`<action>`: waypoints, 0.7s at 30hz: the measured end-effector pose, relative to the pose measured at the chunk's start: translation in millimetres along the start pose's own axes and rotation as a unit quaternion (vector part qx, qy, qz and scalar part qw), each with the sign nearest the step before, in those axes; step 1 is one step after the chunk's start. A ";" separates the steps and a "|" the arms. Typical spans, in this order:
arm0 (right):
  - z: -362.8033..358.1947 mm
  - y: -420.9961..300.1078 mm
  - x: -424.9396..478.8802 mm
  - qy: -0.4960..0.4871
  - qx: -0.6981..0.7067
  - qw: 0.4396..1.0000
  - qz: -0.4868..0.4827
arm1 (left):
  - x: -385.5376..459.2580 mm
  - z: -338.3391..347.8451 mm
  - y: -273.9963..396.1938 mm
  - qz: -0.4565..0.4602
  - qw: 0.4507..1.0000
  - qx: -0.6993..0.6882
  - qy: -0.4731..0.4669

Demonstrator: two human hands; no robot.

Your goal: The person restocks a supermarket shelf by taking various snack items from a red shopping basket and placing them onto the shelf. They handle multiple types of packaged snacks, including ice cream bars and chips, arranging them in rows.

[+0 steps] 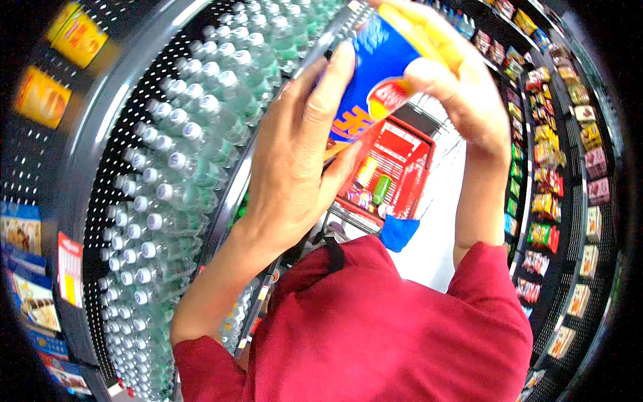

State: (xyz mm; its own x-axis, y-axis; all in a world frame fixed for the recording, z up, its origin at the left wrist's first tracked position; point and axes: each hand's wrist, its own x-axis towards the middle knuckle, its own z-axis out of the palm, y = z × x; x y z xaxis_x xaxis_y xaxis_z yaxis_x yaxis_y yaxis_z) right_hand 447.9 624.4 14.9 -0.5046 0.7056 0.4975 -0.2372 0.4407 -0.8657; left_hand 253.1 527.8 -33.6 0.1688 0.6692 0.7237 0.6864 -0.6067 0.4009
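Note:
A blue package with orange lettering and a red and yellow emblem is held up in front of me, slightly blurred. My left hand grips its left and lower side, with the thumb at the lower edge. Around its upper right side my right hand is closed, the thumb on the front and the fingers along a yellow edge. Below the package is a red plastic shopping basket. It holds a green cylindrical item, a yellow item and a purple package.
At left, rows of clear plastic bottles with white caps fill a black perforated shelf. Yellow packages sit on the far-left shelf, near a price tag. Snack packets line the shelves at right. A blue cloth-like item hangs by the basket.

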 end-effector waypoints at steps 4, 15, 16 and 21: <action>-43.0 53.5 -64.8 0.031 -0.062 0.984 0.161 | -31.2 57.9 -16.4 -0.032 0.991 -0.005 -0.129; -85.7 293.3 -277.2 0.183 -0.446 0.807 0.341 | -125.7 65.0 -43.1 -0.268 0.931 -0.038 -0.244; -89.3 304.7 -287.0 0.171 -0.467 0.795 0.347 | -133.0 62.3 -45.3 -0.269 0.935 -0.028 -0.230; -101.3 362.0 -338.3 0.145 -0.509 0.759 0.379 | -154.0 41.9 -46.7 -0.348 0.915 -0.048 -0.199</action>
State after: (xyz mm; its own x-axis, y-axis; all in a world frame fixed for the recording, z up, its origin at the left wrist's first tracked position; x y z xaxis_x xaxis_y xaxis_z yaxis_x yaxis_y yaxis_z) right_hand 616.8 601.4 -461.3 0.0625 0.9980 -0.0037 0.8692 -0.0562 -0.4913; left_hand 224.7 471.0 -187.3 -0.0276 0.9994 0.0211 0.6629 0.0025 0.7487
